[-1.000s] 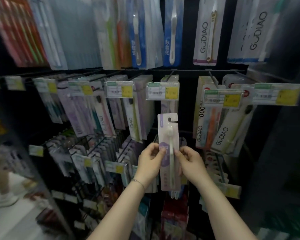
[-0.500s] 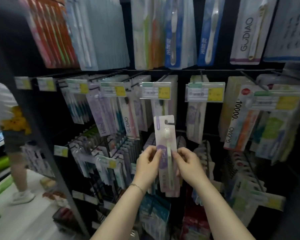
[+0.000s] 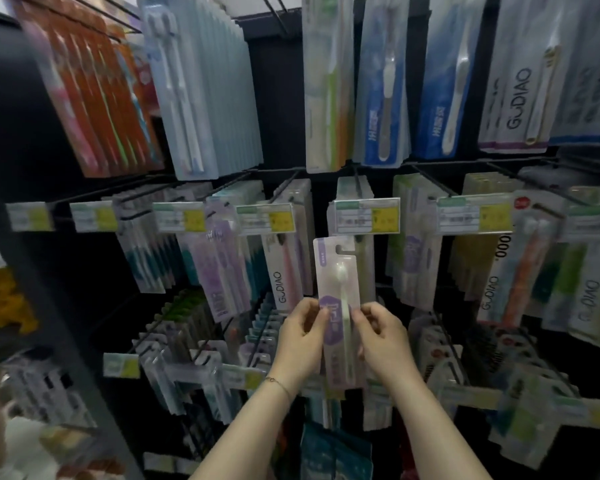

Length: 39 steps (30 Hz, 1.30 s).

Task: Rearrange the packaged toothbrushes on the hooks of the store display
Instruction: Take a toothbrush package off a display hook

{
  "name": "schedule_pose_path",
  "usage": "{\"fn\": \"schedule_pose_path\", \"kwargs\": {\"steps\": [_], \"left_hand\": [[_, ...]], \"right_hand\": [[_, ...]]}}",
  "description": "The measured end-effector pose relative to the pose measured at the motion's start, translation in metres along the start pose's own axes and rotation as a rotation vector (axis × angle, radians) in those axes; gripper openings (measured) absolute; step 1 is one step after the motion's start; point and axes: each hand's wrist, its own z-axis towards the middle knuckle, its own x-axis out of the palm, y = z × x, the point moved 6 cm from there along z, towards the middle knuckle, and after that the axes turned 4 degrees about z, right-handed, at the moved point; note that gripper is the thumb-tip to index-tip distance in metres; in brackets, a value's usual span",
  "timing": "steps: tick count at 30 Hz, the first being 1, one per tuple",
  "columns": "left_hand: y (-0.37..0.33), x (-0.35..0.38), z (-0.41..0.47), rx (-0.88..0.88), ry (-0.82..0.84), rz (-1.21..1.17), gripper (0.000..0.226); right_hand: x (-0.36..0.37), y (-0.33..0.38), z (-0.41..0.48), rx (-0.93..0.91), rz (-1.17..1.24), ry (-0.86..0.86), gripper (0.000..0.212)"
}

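The pack (image 3: 336,271), pinched between the left hand (image 3: 302,341) and right hand (image 3: 383,337), has come up towards the middle row. Its top edge now sits just under a price tag (image 3: 364,216), where a gap showed before. The view has drawn closer and tilted up, so the top-row packs (image 3: 329,81) fill the upper frame. The bystander (image 3: 4,299) at the left edge is now mostly cut off.

Toothbrush pack (image 3: 336,289) at centre, in front of the hook rows. Left hand (image 3: 302,341) pinches its edge at 8 o'clock, right hand (image 3: 383,337) at 4. Price tag (image 3: 364,216) just above at 12, upper-row packs (image 3: 329,81) beyond. Lower-row packs (image 3: 174,368) at 8, behind left hand.
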Motion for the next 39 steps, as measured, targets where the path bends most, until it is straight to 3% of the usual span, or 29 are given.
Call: {"fn": "schedule_pose_path", "kwargs": {"steps": [8,14,18,26,30,39], "left_hand": [[-0.017,0.001,0.012,0.055,0.091,0.005,0.014],[-0.019,0.006,0.013,0.091,0.085,-0.038,0.015],[-0.016,-0.001,0.013,0.093,0.058,0.002,0.014],[-0.005,-0.046,0.008,0.07,-0.153,-0.032,0.015],[0.005,-0.063,0.016,0.027,-0.227,-0.024,0.022],[0.017,-0.064,0.027,-0.078,-0.22,-0.059,0.026]], "right_hand": [[-0.005,0.01,0.004,-0.024,0.029,-0.139,0.018],[-0.01,0.013,0.005,-0.028,0.033,-0.146,0.018],[-0.002,0.012,0.012,-0.04,0.011,-0.093,0.018],[0.046,0.032,0.029,-0.133,-0.059,0.144,0.016],[0.063,0.035,0.038,-0.138,-0.141,0.169,0.019],[0.066,0.036,0.046,-0.214,-0.191,0.158,0.016]]}}
